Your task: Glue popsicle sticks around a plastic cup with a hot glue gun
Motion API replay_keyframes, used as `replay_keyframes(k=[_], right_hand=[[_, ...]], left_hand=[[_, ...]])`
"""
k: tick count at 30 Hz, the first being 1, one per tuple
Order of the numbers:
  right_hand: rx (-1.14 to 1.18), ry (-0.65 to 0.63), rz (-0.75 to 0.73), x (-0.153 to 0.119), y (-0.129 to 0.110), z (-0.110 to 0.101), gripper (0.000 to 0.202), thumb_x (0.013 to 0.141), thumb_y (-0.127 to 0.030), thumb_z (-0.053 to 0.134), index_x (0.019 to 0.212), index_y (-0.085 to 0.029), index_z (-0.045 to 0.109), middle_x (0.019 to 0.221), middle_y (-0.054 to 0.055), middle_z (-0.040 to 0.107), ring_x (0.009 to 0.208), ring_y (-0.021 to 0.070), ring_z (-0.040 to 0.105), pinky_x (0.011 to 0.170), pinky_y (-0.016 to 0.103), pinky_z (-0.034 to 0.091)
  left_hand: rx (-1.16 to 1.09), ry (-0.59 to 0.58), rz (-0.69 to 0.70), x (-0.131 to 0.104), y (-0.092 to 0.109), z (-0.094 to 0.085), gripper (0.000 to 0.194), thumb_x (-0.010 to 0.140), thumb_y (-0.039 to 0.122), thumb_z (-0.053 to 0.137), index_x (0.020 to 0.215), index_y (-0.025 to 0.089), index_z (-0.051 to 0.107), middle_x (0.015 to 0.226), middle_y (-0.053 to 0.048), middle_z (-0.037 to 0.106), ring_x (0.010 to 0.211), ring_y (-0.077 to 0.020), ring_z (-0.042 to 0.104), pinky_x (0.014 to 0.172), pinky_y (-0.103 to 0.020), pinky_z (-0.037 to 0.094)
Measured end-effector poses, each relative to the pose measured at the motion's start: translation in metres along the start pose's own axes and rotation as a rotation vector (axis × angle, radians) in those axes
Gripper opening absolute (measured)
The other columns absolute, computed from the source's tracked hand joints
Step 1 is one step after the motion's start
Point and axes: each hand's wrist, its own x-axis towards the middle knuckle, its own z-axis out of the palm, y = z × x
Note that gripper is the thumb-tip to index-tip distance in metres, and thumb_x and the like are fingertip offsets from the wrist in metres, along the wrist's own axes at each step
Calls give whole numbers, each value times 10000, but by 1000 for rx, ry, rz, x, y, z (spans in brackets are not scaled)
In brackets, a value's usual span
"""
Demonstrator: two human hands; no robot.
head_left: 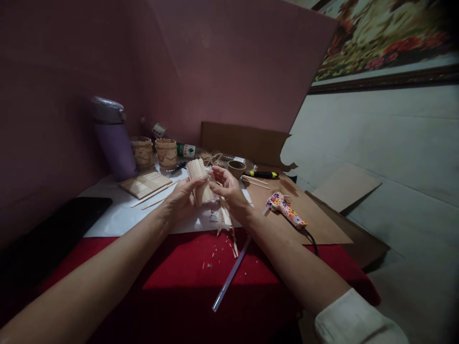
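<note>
My left hand (pixel 185 196) is closed on a panel of wooden craft sticks (pixel 198 173) set side by side, held tilted above the white paper. Close by its right edge is my right hand (pixel 229 188), fingers partly bent and apart; whether they touch the panel I cannot tell. Under the hands lie loose craft sticks (pixel 225 212) and split pieces. A clear glue stick (pixel 231 277) sticks out over the red cloth. To the right, a flower-patterned hot glue gun (pixel 286 210) rests on cardboard.
At the left stand a purple bottle (pixel 114 143) and two wooden cups (pixel 167 154). A flat stick panel (pixel 145 184) lies before them. Behind the hands are a brown round pot (pixel 236 168), twine (pixel 211 158) and a black-yellow cutter (pixel 263 175). A dark flat object (pixel 64 224) lies left.
</note>
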Motion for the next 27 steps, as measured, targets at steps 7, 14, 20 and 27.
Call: replay_keyframes(k=[7,14,20,27], right_hand=[[19,180,4,3,-2,-5,553,619,-425,777,1087,-200,586,1166,101,630,1144,237,561,1005,399,426],[29,224,45,3,-4,-9,511,637,-457,754,1045,-186,609,1094,84,652,1059,214,585,887,347,467],[34,238,67,5,-5,-12,490,624,-457,758,1011,-185,627,1065,72,666,1015,208,598,822,327,472],[37,231,79,6,-6,-13,472,622,-461,745,988,-184,635,1045,59,672,1011,199,595,822,318,456]], left_hand=[[176,247,355,12,1,-4,512,534,251,859,944,153,567,823,-18,642,707,-163,616,635,-290,521],[352,330,468,28,-7,-29,875,376,130,871,1158,202,486,984,-14,604,917,-201,609,798,-310,503],[522,321,450,27,-9,-34,917,389,160,891,1202,204,469,1115,-75,587,1076,-280,570,903,-378,481],[557,234,494,25,-6,-34,687,561,406,868,1119,201,523,1095,-86,625,1049,-257,596,891,-359,474]])
